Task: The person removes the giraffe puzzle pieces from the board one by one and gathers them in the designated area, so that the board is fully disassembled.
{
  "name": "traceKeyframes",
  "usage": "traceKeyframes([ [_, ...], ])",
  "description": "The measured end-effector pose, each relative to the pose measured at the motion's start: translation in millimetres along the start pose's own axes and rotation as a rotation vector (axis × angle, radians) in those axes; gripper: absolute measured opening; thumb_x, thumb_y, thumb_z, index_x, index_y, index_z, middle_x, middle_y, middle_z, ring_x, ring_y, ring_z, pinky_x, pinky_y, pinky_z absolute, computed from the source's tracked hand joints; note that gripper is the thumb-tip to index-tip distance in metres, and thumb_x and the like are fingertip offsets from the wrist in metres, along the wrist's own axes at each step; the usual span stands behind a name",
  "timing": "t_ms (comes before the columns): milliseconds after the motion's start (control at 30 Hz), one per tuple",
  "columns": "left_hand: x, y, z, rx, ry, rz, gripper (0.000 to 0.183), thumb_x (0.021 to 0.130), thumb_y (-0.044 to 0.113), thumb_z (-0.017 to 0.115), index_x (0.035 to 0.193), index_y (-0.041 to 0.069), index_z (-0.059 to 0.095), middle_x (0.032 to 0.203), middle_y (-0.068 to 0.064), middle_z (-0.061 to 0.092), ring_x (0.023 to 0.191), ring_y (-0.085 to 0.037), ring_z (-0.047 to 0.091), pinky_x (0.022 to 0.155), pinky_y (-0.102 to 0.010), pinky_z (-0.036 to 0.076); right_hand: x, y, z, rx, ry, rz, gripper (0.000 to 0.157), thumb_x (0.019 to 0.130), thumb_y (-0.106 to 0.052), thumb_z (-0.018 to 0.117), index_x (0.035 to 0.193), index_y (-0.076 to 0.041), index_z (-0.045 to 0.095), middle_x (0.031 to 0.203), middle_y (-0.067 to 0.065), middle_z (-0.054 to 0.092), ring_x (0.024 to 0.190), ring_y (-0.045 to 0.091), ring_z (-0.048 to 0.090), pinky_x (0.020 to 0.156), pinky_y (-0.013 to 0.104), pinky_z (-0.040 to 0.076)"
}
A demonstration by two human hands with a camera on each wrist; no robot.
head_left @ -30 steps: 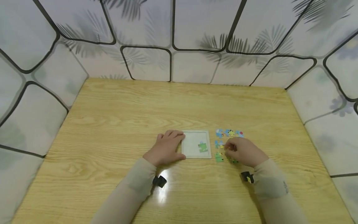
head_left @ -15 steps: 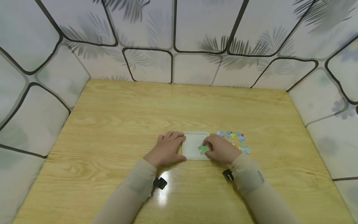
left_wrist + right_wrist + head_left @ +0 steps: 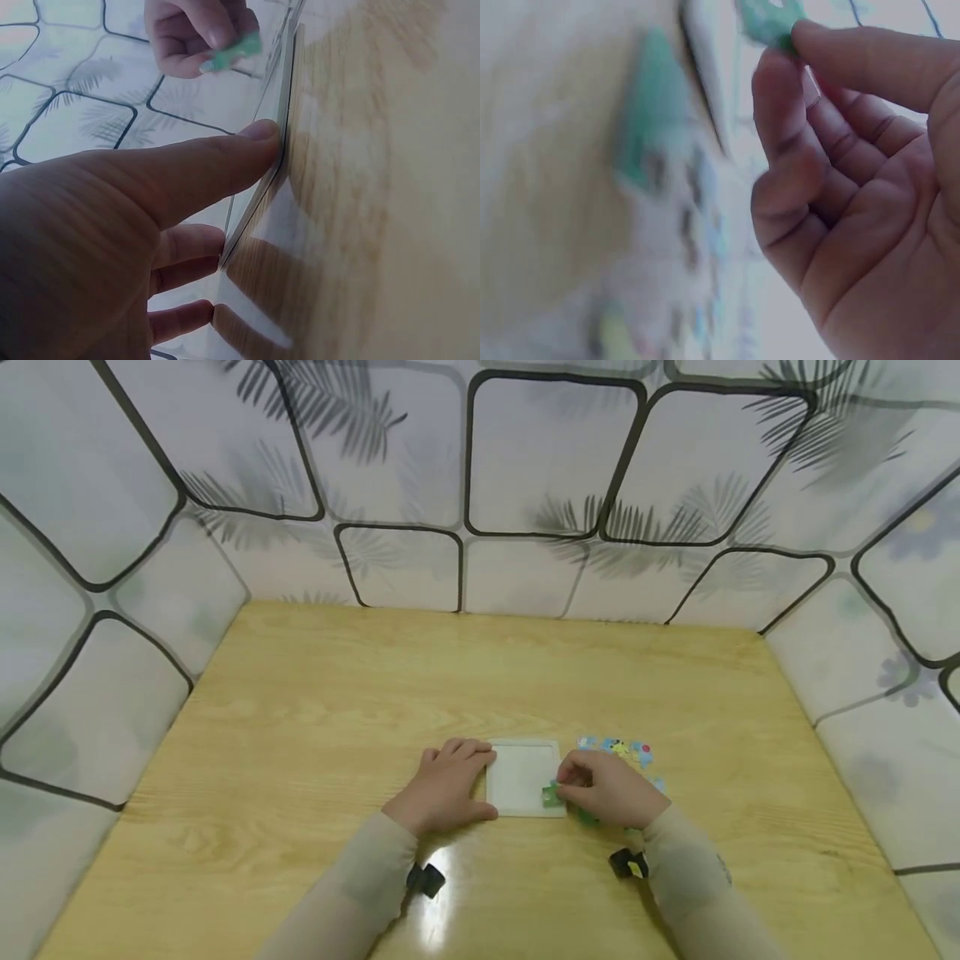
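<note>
A green jigsaw puzzle piece [image 3: 551, 795] is pinched between the thumb and index finger of my right hand [image 3: 611, 787], over the right edge of a shallow white puzzle tray [image 3: 519, 777]. In the left wrist view the same green piece [image 3: 234, 54] hangs above the tray's surface. My left hand [image 3: 442, 787] touches the tray's left side, its thumb at the near corner and its fingers towards the far one. The left wrist view shows that thumb [image 3: 217, 165] extended against the tray edge.
Several colourful puzzle pieces [image 3: 619, 747] lie in rows right of the tray, partly hidden by my right hand. Another green piece [image 3: 651, 105] lies close to the tray's edge. A patterned white wall [image 3: 525, 572] borders the wooden table [image 3: 360, 685].
My right hand moved left from the loose pieces to the tray, pinched the green piece lying in it and lifted it slightly rightwards. The left hand stayed at the tray. The head view tilted up.
</note>
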State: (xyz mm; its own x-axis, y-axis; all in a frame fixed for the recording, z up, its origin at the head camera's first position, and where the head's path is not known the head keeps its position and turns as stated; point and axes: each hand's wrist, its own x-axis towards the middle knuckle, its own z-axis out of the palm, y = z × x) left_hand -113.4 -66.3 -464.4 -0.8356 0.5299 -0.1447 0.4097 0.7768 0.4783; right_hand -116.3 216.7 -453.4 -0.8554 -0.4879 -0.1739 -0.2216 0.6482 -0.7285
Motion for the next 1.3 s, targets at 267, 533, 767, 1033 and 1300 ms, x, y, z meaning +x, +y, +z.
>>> traceKeyframes([
  [267, 1.3, -5.3, 7.3, -0.004, 0.003, 0.005, 0.077, 0.085, 0.047, 0.077, 0.148, 0.011, 0.05, 0.152, -0.001, 0.045, 0.14, -0.026, 0.034, 0.101, -0.052, 0.029, -44, 26, -44.1, -0.029, 0.106, 0.103, 0.031, 0.098, -0.029, 0.067, 0.123, -0.011, 0.069, 0.099, -0.004, 0.069, 0.088, 0.012, 0.065, 0.077, 0.035, 0.054],
  [533, 7.9, -8.1, 5.3, 0.021, 0.02, 0.01, 0.078, 0.085, 0.049, 0.077, 0.148, 0.012, 0.049, 0.152, 0.0, 0.045, 0.14, -0.026, 0.034, 0.103, -0.054, 0.028, -75, 61, -68.2, -0.07, 0.043, 0.255, 0.021, 0.098, -0.025, 0.067, 0.115, -0.013, 0.071, 0.098, 0.0, 0.067, 0.093, 0.019, 0.064, 0.078, 0.041, 0.053],
  [767, 10.3, -8.1, -0.9, 0.014, 0.04, 0.02, 0.078, 0.085, 0.048, 0.077, 0.147, 0.009, 0.051, 0.151, -0.003, 0.046, 0.14, -0.028, 0.035, 0.102, -0.054, 0.03, -75, 67, -63.5, -0.195, 0.069, 0.259, 0.014, 0.094, -0.015, 0.065, 0.106, -0.013, 0.072, 0.091, -0.004, 0.065, 0.085, 0.014, 0.057, 0.072, 0.035, 0.049],
  [1033, 10.1, -10.6, -5.3, 0.028, 0.046, 0.005, 0.079, 0.085, 0.048, 0.077, 0.148, 0.009, 0.05, 0.152, -0.003, 0.045, 0.14, -0.028, 0.035, 0.102, -0.054, 0.03, -64, 62, -58.3, -0.202, 0.083, 0.303, 0.019, 0.092, -0.01, 0.061, 0.109, -0.007, 0.07, 0.085, -0.002, 0.061, 0.075, 0.015, 0.051, 0.065, 0.032, 0.044],
  [1300, 10.2, -10.5, -2.3, 0.005, 0.041, 0.009, 0.08, 0.084, 0.047, 0.077, 0.149, 0.01, 0.048, 0.153, -0.004, 0.042, 0.14, -0.029, 0.033, 0.101, -0.054, 0.028, -66, 48, -58.6, -0.22, 0.101, 0.313, 0.023, 0.096, -0.02, 0.063, 0.113, -0.005, 0.066, 0.087, 0.001, 0.064, 0.073, 0.015, 0.057, 0.064, 0.036, 0.048],
])
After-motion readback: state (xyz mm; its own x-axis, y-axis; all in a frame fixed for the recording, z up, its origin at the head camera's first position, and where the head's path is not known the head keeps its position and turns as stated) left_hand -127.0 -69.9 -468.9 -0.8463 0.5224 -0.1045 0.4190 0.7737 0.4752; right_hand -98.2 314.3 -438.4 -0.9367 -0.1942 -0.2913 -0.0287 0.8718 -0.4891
